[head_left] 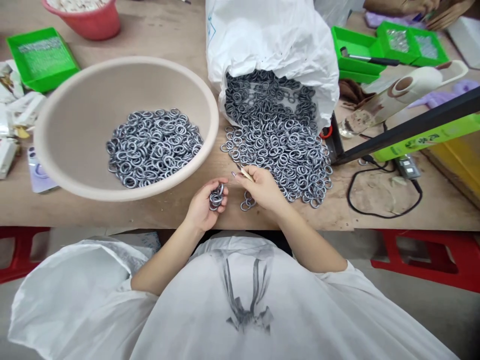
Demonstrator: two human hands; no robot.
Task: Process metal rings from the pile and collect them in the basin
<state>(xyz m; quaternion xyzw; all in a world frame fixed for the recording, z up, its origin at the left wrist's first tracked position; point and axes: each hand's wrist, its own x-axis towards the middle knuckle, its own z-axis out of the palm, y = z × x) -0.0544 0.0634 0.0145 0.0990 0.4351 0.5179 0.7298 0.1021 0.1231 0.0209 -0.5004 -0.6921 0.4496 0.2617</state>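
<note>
Cupped fingers of my left hand (207, 205) hold a small handful of grey metal rings (216, 197) just above the table's front edge. My right hand (264, 187) is closed in a pinch around a slim, pale, stick-like tool (246, 174), whose exact kind I cannot make out. It rests at the near left side of a large ring pile (288, 155). That pile spills from the mouth of a white woven sack (273, 40). A few loose rings (247, 202) lie under and beside my right hand. To the left, a wide beige basin (75, 120) holds another heap of rings (153, 145).
Green trays (45, 60) stand at far left and back right (356, 47). A red tub (93, 20) sits behind the basin. On the right are a clear kettle-like jug (393, 95), a dark bar (412, 122) and a black cable (350, 195). Another person's hands (446, 17) work at the back right.
</note>
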